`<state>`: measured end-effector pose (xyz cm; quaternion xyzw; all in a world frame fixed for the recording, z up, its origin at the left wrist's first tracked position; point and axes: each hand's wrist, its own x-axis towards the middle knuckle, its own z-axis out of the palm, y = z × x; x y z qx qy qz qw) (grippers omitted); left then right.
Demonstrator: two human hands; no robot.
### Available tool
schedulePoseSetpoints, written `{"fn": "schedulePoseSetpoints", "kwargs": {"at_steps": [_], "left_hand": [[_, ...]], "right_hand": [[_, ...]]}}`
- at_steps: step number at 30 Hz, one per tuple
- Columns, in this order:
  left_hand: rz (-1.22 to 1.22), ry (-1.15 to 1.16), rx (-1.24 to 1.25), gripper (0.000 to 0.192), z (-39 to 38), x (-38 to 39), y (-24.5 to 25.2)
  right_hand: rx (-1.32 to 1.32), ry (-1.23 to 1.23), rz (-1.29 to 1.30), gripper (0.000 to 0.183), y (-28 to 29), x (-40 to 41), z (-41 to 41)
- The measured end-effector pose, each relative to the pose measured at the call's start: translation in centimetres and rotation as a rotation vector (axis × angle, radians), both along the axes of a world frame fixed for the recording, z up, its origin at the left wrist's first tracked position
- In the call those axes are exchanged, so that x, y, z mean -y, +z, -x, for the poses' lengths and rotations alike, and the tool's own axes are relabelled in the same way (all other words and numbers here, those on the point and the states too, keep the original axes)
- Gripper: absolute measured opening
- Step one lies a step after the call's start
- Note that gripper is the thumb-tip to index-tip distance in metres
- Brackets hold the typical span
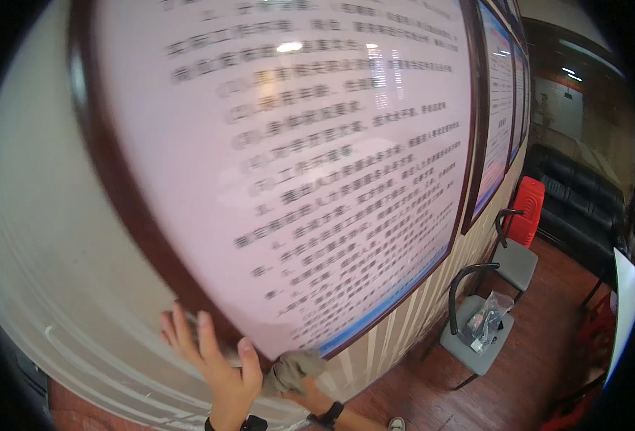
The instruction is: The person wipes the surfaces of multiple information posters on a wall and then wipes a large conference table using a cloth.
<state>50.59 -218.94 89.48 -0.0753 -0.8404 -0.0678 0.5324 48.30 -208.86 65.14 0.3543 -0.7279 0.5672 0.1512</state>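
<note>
A large framed poster (350, 161) with printed writing hangs on the wall, its glazed face reflecting lights. My left hand (215, 355) is raised at the lower left of the dark wooden frame (134, 231), fingers spread and nothing in its grip. Just to its right, my right hand (304, 390) holds a grey-brown cloth (295, 370) against the frame's bottom corner. The cloth hides most of the fingers of that hand. Both wrists wear dark bands.
Right of the poster, more framed posters (495, 113) line the wall. Below stand a grey chair (457, 345) bearing a clear plastic bag (487, 323), another grey chair (516, 264), a red plastic chair (530, 210) and a black sofa (576, 199). A white panel edge (622, 307) juts in at right.
</note>
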Motion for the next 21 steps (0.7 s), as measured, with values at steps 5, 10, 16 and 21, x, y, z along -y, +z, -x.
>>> {"fn": "schedulePoseSetpoints", "kwargs": {"at_steps": [5, 10, 16, 21], "left_hand": [[0.172, 0.365, -0.131, 0.073, 2.0, -1.3, -1.8], [0.181, 0.301, -0.222, 0.065, 3.4, -1.7, -1.9], [0.047, 0.393, -0.152, 0.069, 3.0, -2.8, -2.4], [-0.188, 0.341, -0.183, 0.067, 3.4, -1.7, -4.9]], "right_hand": [[-0.041, -0.283, 0.103, 0.039, -2.8, 0.4, 0.2], [-0.108, -0.754, 0.178, 0.025, -1.7, -4.3, 7.7], [0.302, -1.016, 0.496, 0.047, -7.1, -19.3, 22.5], [0.243, -0.952, 0.468, 0.050, -4.9, -33.6, 28.4]]}}
